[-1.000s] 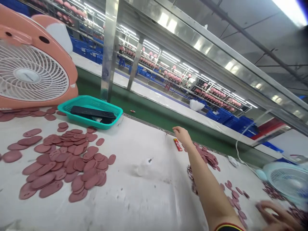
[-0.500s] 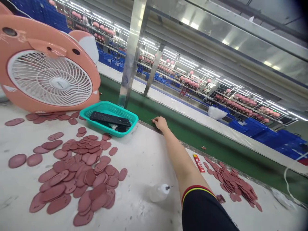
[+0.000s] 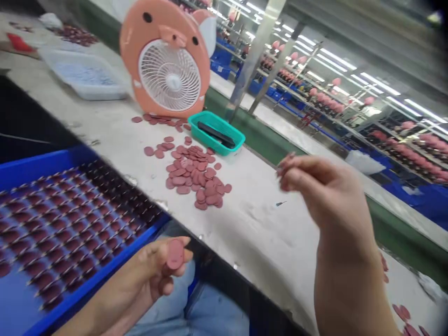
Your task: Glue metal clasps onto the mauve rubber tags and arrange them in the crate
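My left hand (image 3: 154,275) is closed, pinching a flat oval dusty-red piece (image 3: 175,255) with small holes in it, held over my lap by the table edge. My right hand (image 3: 315,182) is raised above the white table (image 3: 255,186), thumb and fingers pressed together. Its fingertips are blurred, and whatever they hold cannot be made out. A heap of similar oval pieces (image 3: 196,170) lies on the table between the hands and the fan. Near my right hand is a small blue-tipped needle (image 3: 280,204); the bottle around it hardly shows.
A blue crate (image 3: 105,275) at left holds rows of dark-red pieces. An orange pig-shaped fan (image 3: 206,60) stands behind a teal basket (image 3: 196,130) with a black object inside. A translucent tray (image 3: 94,93) sits farther left. A green belt (image 3: 273,135) runs along the far table edge.
My right hand has come back from the green belt toward me. My left hand has come into view with an oval piece. The view has swung left and down, bringing in the blue crate.
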Demonstrator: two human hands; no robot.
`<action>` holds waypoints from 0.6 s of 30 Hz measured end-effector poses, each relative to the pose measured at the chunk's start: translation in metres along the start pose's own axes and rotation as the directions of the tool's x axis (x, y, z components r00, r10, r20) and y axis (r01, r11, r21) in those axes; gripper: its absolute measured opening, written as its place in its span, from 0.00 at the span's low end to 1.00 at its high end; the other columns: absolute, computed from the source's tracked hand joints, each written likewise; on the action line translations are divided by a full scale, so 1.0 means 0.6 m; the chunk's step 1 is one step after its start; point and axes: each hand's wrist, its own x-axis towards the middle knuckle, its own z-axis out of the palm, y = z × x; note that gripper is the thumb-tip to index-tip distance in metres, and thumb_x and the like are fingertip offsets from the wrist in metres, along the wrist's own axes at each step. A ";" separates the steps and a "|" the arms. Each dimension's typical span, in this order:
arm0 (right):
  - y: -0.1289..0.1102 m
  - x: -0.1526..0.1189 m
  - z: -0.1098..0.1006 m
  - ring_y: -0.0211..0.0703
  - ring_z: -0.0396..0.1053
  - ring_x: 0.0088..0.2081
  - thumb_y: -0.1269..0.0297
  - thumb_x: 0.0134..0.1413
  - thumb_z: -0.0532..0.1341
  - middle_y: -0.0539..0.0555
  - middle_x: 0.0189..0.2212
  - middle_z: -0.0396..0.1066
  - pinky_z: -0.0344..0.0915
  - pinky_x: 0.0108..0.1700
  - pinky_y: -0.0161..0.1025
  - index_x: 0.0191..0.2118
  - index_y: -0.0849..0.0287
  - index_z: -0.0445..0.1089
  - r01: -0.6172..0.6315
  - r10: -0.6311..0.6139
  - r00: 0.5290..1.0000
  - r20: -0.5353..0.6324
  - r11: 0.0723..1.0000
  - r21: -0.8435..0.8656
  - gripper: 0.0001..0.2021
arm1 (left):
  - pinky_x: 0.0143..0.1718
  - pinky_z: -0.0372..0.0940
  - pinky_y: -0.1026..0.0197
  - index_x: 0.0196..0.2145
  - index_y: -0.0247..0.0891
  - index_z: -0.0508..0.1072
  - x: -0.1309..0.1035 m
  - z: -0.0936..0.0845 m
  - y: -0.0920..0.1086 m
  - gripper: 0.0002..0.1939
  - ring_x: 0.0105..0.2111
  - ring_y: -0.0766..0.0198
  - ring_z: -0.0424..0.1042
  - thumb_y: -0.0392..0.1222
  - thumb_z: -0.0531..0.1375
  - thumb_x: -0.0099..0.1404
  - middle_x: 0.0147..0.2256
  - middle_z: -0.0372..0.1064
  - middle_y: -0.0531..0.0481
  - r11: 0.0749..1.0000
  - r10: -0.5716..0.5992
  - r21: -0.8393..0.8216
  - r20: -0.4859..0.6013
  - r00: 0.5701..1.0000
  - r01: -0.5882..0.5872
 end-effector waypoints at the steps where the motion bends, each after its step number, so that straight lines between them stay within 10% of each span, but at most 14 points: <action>1: -0.017 -0.038 0.041 0.38 0.75 0.28 0.62 0.54 0.73 0.50 0.31 0.79 0.74 0.30 0.35 0.35 0.51 0.81 0.002 -0.003 0.996 0.089 1.000 0.016 0.03 | 0.31 0.69 0.69 0.42 0.41 0.82 -0.005 0.002 -0.002 0.24 0.34 0.64 0.73 0.60 0.73 0.56 0.34 0.77 0.51 0.999 -0.012 -0.041 -0.039 0.999 0.011; 7: -0.037 -0.179 0.190 0.33 0.74 0.27 0.69 0.54 0.73 0.47 0.27 0.77 0.71 0.30 0.29 0.37 0.54 0.81 -0.019 -0.024 0.955 0.296 0.990 0.140 0.05 | 0.22 0.65 0.73 0.27 0.35 0.82 -0.030 0.012 0.000 0.24 0.25 0.70 0.66 0.60 0.78 0.46 0.27 0.71 0.51 0.991 -0.004 -0.131 0.042 0.999 0.010; 18: -0.040 -0.190 0.193 0.32 0.76 0.29 0.71 0.57 0.71 0.47 0.29 0.80 0.71 0.34 0.27 0.38 0.56 0.80 0.073 -0.079 0.926 0.369 0.997 0.030 0.05 | 0.23 0.68 0.73 0.26 0.36 0.83 -0.049 0.003 -0.008 0.20 0.25 0.70 0.69 0.56 0.78 0.49 0.26 0.73 0.49 0.992 0.018 -0.122 0.063 0.998 -0.010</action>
